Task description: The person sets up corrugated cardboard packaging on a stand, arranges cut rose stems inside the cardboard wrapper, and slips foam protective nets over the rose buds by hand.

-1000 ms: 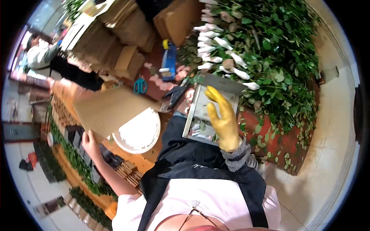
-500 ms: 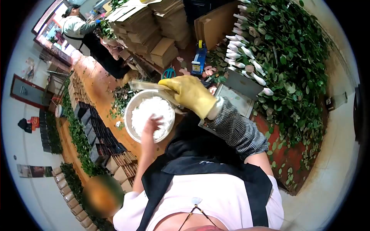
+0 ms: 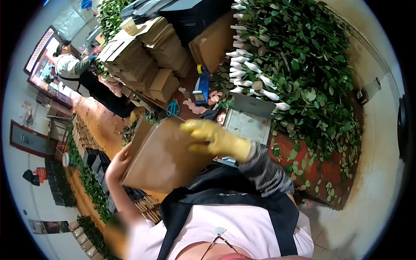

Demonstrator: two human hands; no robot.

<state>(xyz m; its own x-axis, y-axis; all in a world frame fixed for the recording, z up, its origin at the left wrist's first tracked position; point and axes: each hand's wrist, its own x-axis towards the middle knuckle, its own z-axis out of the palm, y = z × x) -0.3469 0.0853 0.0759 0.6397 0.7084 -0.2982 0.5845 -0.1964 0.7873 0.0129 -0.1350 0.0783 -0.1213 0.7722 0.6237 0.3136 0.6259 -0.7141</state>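
A folded brown cardboard sheet (image 3: 162, 158) is held up in front of me, tilted, its broad face toward me. My bare left hand (image 3: 119, 162) grips its left edge, with the fingers partly behind it. My right hand (image 3: 212, 138), in a yellow rubber glove, lies over the sheet's right side; its fingers are blurred, and whether they pinch the sheet is unclear. Beyond the sheet lie teal-handled scissors (image 3: 173, 108) and a blue tape dispenser (image 3: 201, 89).
Leafy stems with white-wrapped heads (image 3: 255, 73) are heaped at the right, beside a grey metal tray (image 3: 247, 125). Stacked cardboard (image 3: 125, 60) stands at the back left. Another person (image 3: 82, 78) stands beyond. Loose leaves lie on the red tabletop (image 3: 286, 173).
My left hand has left the white bucket and now grips the cardboard. The sheet has turned its broad face toward me and hides the bucket. My gloved hand is lower, and the view has shifted.
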